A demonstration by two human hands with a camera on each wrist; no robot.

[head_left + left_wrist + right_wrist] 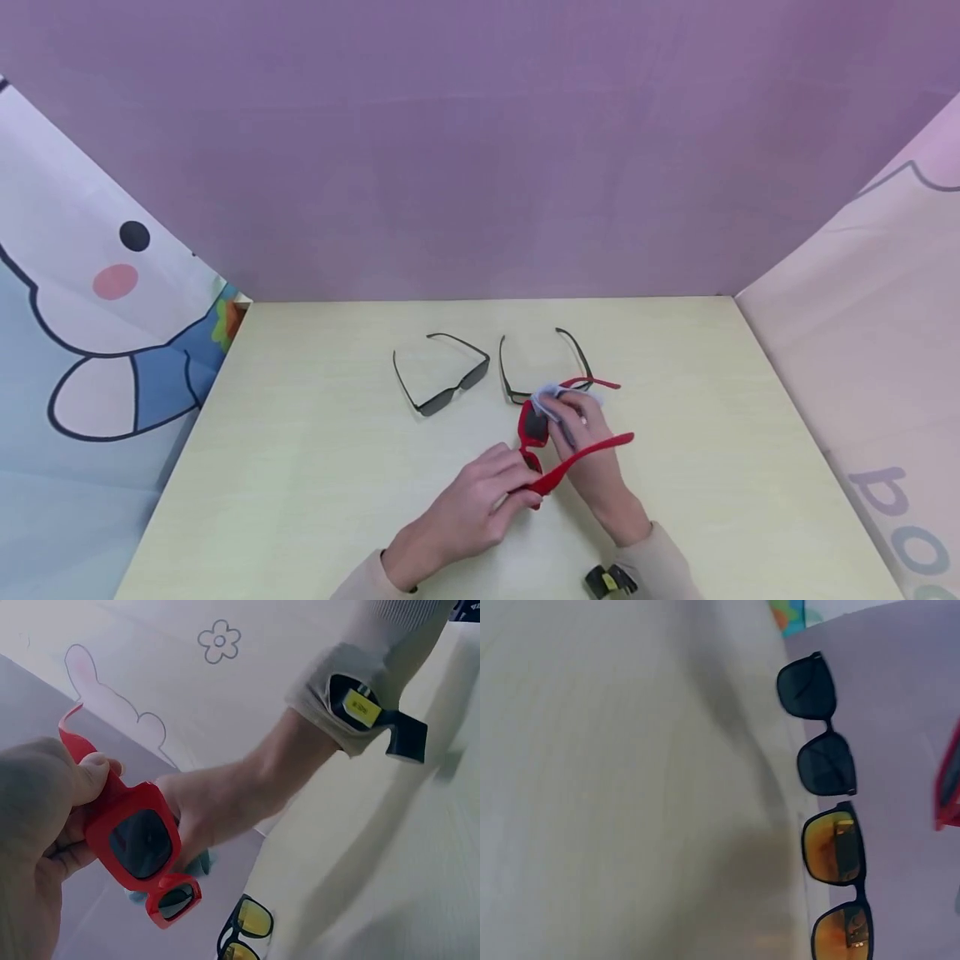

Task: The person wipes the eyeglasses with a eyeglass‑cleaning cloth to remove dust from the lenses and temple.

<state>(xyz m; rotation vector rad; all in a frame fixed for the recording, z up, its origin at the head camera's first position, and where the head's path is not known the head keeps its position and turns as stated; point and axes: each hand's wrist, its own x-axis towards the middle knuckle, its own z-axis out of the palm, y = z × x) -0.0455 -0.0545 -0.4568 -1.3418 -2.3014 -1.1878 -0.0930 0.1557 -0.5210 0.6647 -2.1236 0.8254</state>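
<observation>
Red-framed sunglasses (pixel 536 425) with dark lenses are held above the table, both temples unfolded. My left hand (pixel 476 504) grips them at the nearer lens and hinge, thumb and fingers on the frame. My right hand (pixel 600 477) pinches a light blue cloth (pixel 546 402) against the farther lens. In the left wrist view the red sunglasses (pixel 142 840) show their lens fronts, and the right hand is mostly hidden behind them. Only a red frame edge (pixel 946 791) shows in the right wrist view; the right hand is out of sight there.
Black sunglasses (pixel 437 403) with dark lenses lie unfolded behind the hands. Beside them, black-framed glasses with yellow-orange lenses (pixel 829 847) are partly covered by the cloth and right hand in the head view. A purple backdrop (pixel 480 167) rises behind the pale table (pixel 300 467).
</observation>
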